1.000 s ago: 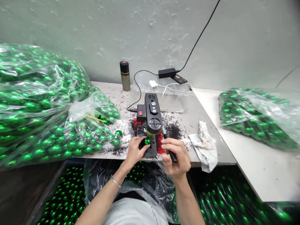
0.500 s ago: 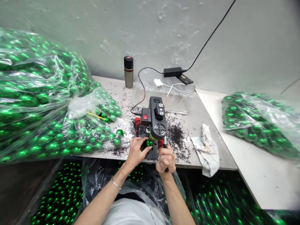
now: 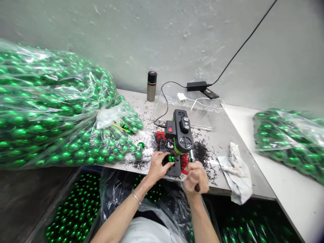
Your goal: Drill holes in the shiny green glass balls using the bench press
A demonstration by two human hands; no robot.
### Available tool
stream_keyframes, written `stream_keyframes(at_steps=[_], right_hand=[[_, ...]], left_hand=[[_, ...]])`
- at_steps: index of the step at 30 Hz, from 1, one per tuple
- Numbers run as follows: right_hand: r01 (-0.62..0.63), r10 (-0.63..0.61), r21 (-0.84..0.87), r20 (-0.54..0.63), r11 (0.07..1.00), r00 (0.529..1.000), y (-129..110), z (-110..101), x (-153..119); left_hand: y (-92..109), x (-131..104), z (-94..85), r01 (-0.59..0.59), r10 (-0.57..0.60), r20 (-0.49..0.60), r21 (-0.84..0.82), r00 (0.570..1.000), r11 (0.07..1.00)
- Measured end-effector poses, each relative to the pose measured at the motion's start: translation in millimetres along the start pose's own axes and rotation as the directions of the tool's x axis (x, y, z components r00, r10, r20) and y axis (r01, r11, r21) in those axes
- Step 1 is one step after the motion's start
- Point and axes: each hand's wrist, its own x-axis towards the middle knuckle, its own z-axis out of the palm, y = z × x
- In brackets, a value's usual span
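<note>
Rough pale wall (image 3: pixel 177 44) behind, grey table (image 3: pixel 229 135) w/ matte top in front. L hand (image 3: pixel 157 167): grip pinching a glossy green ball (image 3: pixel 171 158) btwn thumb and fingers, ball just above the slotted black baseplate (image 3: pixel 176 169), right by the underside of the machine head (image 3: pixel 182 133). Prob held from the side so digits stay out from under the head. R hand (image 3: pixel 196 179): fist closed round the lever handle (image 3: pixel 197 188), dark end poking out below, shiny rod running up to the machine; low, near-edge position prob gives good leverage. Red fuzzy-looking material (image 3: pixel 184 162) under/around base, maybe for padding or anti-slip, can't confirm. Thin black slivers (image 3: pixel 201 150) strewn about, densest to R of machine. L side: 2 loose balls on clear film by the mouth of a big bag (image 3: pixel 50 101), crinkly see-thru plastic, bulging w/ same shiny spheres; prob set there for short reach. R side: crumpled stained cloth (image 3: pixel 236 172), soft, draped over front edge. Rear: upright metallic bottle (image 3: pixel 151 92) w/ black cap, thin clear tray (image 3: pixel 205 119), boxy black adapter (image 3: pixel 196 86) w/ cord. Far R: 2nd bag (image 3: pixel 278 135) on adjoining white surface.
</note>
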Motion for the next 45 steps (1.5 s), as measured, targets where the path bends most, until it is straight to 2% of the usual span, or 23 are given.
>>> stream_keyframes(at_steps=[1,4,8,10,13,16,18,20,21,23,24,25,27,29,30,32,34,37,41,45], right_hand=[[-0.05,0.05,0.008,-0.02,0.999,0.999,-6,-1,12],[-0.229,0.23,-0.012,0.026,0.973,0.973,-23,-4,41],[-0.243,0.243,0.004,-0.015,0.97,0.97,-31,1,49],[-0.224,0.225,0.007,-0.038,0.974,0.974,-30,3,44],[-0.206,0.206,0.006,-0.036,0.978,0.978,-27,5,36],[-0.203,0.203,-0.009,-0.021,0.979,0.979,-26,4,34],[-0.195,0.195,-0.009,-0.023,0.981,0.98,-26,3,33],[-0.187,0.187,-0.001,-0.026,0.982,0.982,-26,3,33],[-0.183,0.183,0.004,-0.025,0.983,0.983,-26,4,32],[-0.174,0.175,0.015,-0.022,0.985,0.984,-26,4,31],[-0.17,0.171,0.021,-0.022,0.985,0.985,-26,5,31],[-0.168,0.169,0.024,-0.023,0.985,0.985,-26,5,31],[-0.169,0.17,0.024,-0.032,0.985,0.985,-26,5,33],[-0.187,0.187,0.015,-0.032,0.982,0.982,-27,5,38],[-0.199,0.199,0.01,-0.028,0.98,0.98,-28,4,40],[-0.22,0.22,0.009,-0.017,0.976,0.975,-29,4,46],[-0.231,0.231,0.007,-0.008,0.973,0.973,-29,4,50],[-0.226,0.226,-0.001,-0.008,0.974,0.974,-28,4,53],[-0.202,0.201,-0.012,-0.024,0.979,0.979,-28,5,53],[-0.181,0.18,-0.014,-0.027,0.983,0.983,-29,5,54]], left_hand=[[1,-2,-2.2,0.008,-0.008,-0.001,-0.01,1.0,1.0],[7,-17,-15.6,-0.027,0.027,0.006,-0.028,1.0,0.999],[9,-31,-45.9,-0.176,0.174,0.024,0.092,0.984,0.98],[3,-21,-62.8,-0.179,0.186,-0.016,0.201,0.982,0.963],[-15,14,-86.3,-0.061,0.095,-0.074,0.375,0.993,0.925],[-33,48,-103.2,0.013,-0.057,0.08,0.47,0.995,0.883],[-39,60,-109.7,0.009,-0.085,0.141,0.473,0.986,0.881],[-38,64,-113.1,0.023,-0.096,0.148,0.432,0.984,0.902],[-36,64,-113.9,0.069,-0.129,0.14,0.371,0.982,0.926],[-28,62,-114.0,0.242,-0.256,0.122,0.12,0.959,0.963],[-23,60,-113.1,0.345,-0.335,0.13,-0.064,0.933,0.936],[-18,59,-111.2,0.435,-0.408,0.156,-0.252,0.9,0.864],[-9,55,-104.3,0.545,-0.5,0.244,-0.535,0.831,0.646],[-2,50,-93.5,0.601,-0.545,0.33,-0.662,0.77,0.448],[1,48,-87.0,0.619,-0.56,0.36,-0.684,0.746,0.386],[4,43,-73.6,0.639,-0.578,0.386,-0.694,0.719,0.332],[6,39,-60.9,0.638,-0.579,0.382,-0.693,0.72,0.336],[5,34,-45.4,0.619,-0.55,0.364,-0.676,0.752,0.399],[3,27,-28.8,0.553,-0.462,0.316,-0.592,0.828,0.586],[5,17,-16.2,0.437,-0.357,0.254,-0.458,0.899,0.774]])
